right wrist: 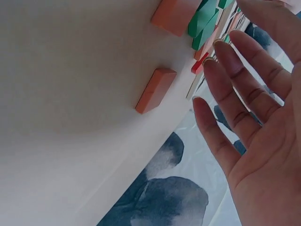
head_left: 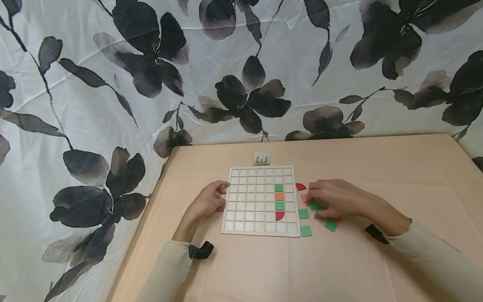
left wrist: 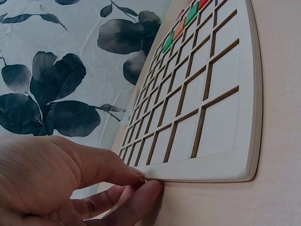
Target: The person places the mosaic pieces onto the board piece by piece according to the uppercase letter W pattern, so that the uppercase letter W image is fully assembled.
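Note:
A white grid board [head_left: 245,209] lies flat on the table. My left hand [head_left: 207,200] is at its left edge; in the left wrist view the thumb and a curled finger pinch the board's rim [left wrist: 207,173]. One column of the grid holds a green tile [head_left: 279,187], an orange tile [head_left: 279,196], another green tile [head_left: 279,205] and a red rounded tile [head_left: 279,215]. Right of the board my right hand [head_left: 341,197] hovers over loose tiles, partly covering them. Its fingers are fairly straight in the right wrist view, apart from the orange block [right wrist: 156,92].
Between board and right hand lie a loose red rounded tile [head_left: 300,186], an orange tile [head_left: 303,198] and green tiles [head_left: 306,230]. Behind the board is a small patterned card or packet [head_left: 261,158]. A floral cloth [head_left: 211,63] hangs beyond the table [head_left: 396,163].

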Motion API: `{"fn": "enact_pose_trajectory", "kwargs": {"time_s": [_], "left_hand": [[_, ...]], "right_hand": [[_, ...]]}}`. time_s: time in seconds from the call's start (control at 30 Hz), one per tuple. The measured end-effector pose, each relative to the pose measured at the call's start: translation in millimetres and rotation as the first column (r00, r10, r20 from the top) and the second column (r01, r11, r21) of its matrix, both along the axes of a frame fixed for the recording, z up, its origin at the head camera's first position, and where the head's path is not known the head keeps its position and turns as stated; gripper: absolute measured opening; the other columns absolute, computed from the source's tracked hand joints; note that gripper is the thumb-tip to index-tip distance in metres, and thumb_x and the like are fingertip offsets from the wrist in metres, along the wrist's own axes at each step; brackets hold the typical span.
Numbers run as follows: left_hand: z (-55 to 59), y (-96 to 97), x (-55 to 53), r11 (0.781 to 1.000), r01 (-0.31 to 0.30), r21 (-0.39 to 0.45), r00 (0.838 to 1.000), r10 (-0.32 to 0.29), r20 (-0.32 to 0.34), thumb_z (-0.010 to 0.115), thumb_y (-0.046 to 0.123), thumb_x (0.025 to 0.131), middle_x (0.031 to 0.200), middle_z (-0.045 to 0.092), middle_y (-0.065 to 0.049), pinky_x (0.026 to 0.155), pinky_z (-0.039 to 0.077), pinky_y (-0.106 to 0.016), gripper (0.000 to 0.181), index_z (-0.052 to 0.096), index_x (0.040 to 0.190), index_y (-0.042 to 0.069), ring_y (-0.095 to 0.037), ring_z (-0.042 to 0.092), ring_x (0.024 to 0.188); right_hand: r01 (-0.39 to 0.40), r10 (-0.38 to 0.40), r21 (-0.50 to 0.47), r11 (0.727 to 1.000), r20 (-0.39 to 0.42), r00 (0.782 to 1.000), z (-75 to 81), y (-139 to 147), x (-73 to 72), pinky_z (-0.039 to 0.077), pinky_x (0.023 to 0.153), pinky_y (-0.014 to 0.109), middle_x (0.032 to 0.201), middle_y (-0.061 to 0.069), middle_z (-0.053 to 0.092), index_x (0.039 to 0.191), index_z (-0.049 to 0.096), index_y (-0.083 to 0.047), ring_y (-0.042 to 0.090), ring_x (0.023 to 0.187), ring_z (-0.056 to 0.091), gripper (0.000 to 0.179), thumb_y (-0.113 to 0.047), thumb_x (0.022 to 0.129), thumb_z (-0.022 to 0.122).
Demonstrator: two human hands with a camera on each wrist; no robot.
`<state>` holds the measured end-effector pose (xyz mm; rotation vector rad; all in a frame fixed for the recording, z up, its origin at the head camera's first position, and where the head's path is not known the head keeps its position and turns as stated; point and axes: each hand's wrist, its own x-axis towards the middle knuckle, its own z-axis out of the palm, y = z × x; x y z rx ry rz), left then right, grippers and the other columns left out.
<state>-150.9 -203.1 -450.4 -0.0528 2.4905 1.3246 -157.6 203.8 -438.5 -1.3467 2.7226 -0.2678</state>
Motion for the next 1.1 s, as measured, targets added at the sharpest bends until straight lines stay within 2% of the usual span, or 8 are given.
{"fn": "enact_pose_trajectory", "kwargs": {"time_s": [0.1, 0.23, 0.43, 0.83, 1.1], "left_hand": [[0.6, 0.2, 0.4, 1.0, 0.001, -0.004, 1.0, -0.001, -0.001, 0.06, -0.014, 0.087, 0.11, 0.05, -0.013, 0.061, 0.054, -0.03, 0.058, 0.054, 0.141, 0.006, -0.019, 0.055, 0.079], [0.6, 0.0, 1.3, 1.0, 0.002, -0.011, 1.0, -0.002, -0.002, 0.06, -0.014, 0.087, 0.11, 0.05, -0.012, 0.061, 0.054, -0.03, 0.058, 0.054, 0.141, 0.006, -0.019, 0.055, 0.079], [-0.3, -0.3, 2.1, 1.0, 0.0, -0.011, 1.0, 0.0, 0.0, 0.06, -0.014, 0.087, 0.11, 0.05, -0.012, 0.061, 0.054, -0.029, 0.058, 0.054, 0.141, 0.006, -0.019, 0.055, 0.079], [1.5, 1.0, 1.5, 1.0, -0.004, 0.004, 1.0, 0.004, 0.016, 0.059, -0.014, 0.087, 0.112, 0.05, -0.013, 0.062, 0.054, -0.03, 0.058, 0.053, 0.141, 0.006, -0.019, 0.055, 0.081], [2.1, 2.1, 0.5, 1.0, 0.0, -0.024, 1.0, 0.0, 0.002, 0.06, -0.014, 0.087, 0.111, 0.05, -0.013, 0.062, 0.053, -0.03, 0.06, 0.052, 0.143, 0.006, -0.019, 0.055, 0.08]], "right_hand": [[0.026, -0.026, -0.007, 1.0, -0.003, 1.0, 0.7, 3.9, 3.0, 0.051, 0.071, 0.028, 0.094, -0.012, 0.059, 0.102, 0.073, -0.023, 0.007, 0.084, 0.051, 0.034, -0.04, 0.076, 0.087], [0.049, -0.05, -0.024, 0.999, -0.017, 0.999, 1.2, 7.9, 7.6, 0.043, 0.063, 0.023, 0.082, -0.014, 0.053, 0.092, 0.07, -0.025, 0.005, 0.076, 0.044, 0.03, -0.042, 0.074, 0.087], [0.07, -0.071, -0.015, 0.997, -0.068, 0.995, -0.1, 10.8, 14.3, 0.037, 0.059, 0.021, 0.078, -0.014, 0.048, 0.084, 0.065, -0.026, 0.005, 0.072, 0.041, 0.033, -0.045, 0.071, 0.089], [0.089, -0.087, 0.007, 0.996, -0.138, 0.987, -6.6, 13.8, 18.2, 0.036, 0.056, 0.022, 0.079, -0.013, 0.047, 0.082, 0.065, -0.023, 0.006, 0.071, 0.04, 0.028, -0.041, 0.074, 0.086], [0.079, -0.08, -0.01, 0.997, -0.172, 0.982, -5.9, 15.4, 16.8, 0.043, 0.058, 0.022, 0.082, -0.012, 0.053, 0.085, 0.069, -0.023, 0.007, 0.073, 0.044, 0.023, -0.033, 0.074, 0.087]]}}
